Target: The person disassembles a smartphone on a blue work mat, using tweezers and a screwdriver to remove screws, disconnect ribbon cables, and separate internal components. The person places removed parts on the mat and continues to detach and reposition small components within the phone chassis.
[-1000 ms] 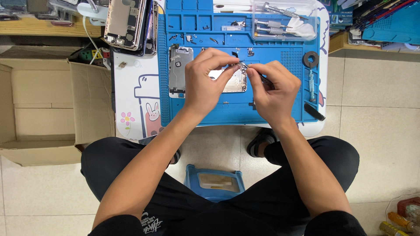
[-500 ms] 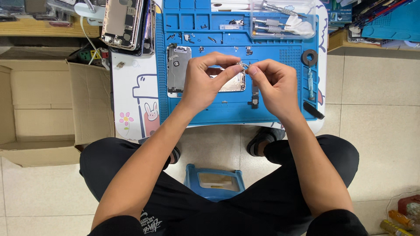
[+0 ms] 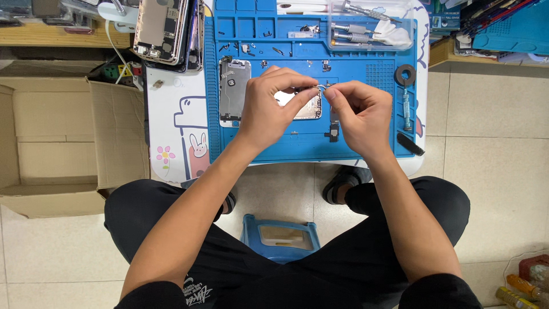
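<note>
Two hands, left hand (image 3: 273, 106) and right hand (image 3: 355, 114), pinch one tiny silvery part (image 3: 320, 87) above the blue mat's (image 3: 257, 146) middle.

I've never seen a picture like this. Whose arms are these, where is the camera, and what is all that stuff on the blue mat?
No machine here: these are a person's two bare arms, filmed by a camera worn on the head and looking down, so you also see the lap and a small blue stool on the floor. The left hand and right hand meet over a blue work mat on a small table. Between their fingertips they pinch a tiny silvery part, too small to identify. Under the hands lies an opened phone body; beside it sits a metal phone plate. Screwdrivers lie at the mat's far edge, a black ring to the right. A cardboard box stands open on the left.
</note>
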